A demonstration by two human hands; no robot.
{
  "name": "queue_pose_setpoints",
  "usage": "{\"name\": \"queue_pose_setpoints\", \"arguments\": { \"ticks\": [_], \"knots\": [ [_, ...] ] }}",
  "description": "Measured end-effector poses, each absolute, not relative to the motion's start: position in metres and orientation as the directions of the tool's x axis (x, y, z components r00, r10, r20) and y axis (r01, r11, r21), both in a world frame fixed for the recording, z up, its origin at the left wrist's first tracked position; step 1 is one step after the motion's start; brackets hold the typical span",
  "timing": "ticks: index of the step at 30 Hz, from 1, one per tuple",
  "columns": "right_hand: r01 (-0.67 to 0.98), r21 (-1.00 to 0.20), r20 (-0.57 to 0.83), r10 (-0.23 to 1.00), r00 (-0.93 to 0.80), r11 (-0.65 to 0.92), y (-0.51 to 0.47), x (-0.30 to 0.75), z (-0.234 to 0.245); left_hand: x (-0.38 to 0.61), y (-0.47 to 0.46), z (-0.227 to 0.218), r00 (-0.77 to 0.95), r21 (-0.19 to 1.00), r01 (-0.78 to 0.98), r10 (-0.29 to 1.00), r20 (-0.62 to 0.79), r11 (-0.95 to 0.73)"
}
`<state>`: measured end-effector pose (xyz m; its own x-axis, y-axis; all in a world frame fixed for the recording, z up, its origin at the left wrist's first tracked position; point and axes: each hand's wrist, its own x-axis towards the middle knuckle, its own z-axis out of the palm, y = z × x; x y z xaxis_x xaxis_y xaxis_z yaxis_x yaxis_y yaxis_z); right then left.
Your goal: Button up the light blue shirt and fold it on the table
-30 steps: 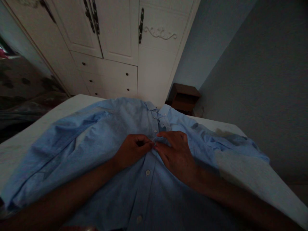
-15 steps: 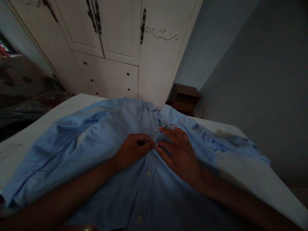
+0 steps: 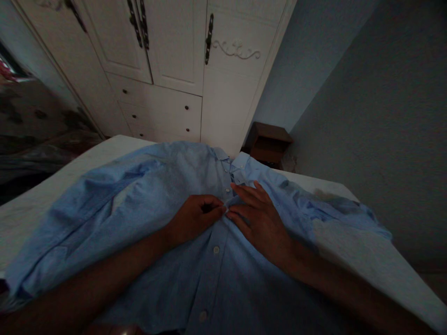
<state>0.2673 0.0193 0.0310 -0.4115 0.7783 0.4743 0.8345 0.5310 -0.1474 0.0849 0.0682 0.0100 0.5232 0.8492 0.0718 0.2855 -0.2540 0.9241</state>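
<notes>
A light blue button-up shirt (image 3: 167, 181) lies spread face up, its collar (image 3: 240, 160) at the far side and its sleeves out to both sides. My left hand (image 3: 197, 216) pinches the front edge of the shirt between thumb and forefinger. Close against it, my right hand (image 3: 260, 223) also pinches the placket, with its other fingers raised and spread. Whatever button lies between the fingertips is hidden. Below the hands, the placket shows a fastened-looking button (image 3: 216, 250) and a lower button (image 3: 203, 316). Another button (image 3: 228, 190) sits just above my fingertips.
The shirt rests on a pale table (image 3: 352, 251). Beyond it stands a white wardrobe (image 3: 223, 107) with dark handles and drawers. A small brown cabinet (image 3: 272, 135) stands by the grey wall (image 3: 384, 130). Dark, blurred items lie at the far left.
Both hands stay at the same spot on the placket, with only slight finger movement. The view has shifted very slightly.
</notes>
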Motion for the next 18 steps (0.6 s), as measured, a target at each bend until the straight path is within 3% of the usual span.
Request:
{"name": "queue_pose_setpoints", "arguments": {
  "ticks": [7, 18],
  "knots": [
    [0.799, -0.075, 0.534, 0.701, -0.473, 0.596, 0.02, 0.27, 0.034, 0.085, 0.066, 0.012, 0.507, 0.918, 0.281, 0.856, 0.104, -0.279],
    [0.704, -0.151, 0.582, 0.638, -0.504, 0.694, 0.031, 0.28, 0.029, 0.08, 0.067, 0.014, 0.543, 0.884, 0.315, 0.829, 0.131, -0.346]
  ]
}}
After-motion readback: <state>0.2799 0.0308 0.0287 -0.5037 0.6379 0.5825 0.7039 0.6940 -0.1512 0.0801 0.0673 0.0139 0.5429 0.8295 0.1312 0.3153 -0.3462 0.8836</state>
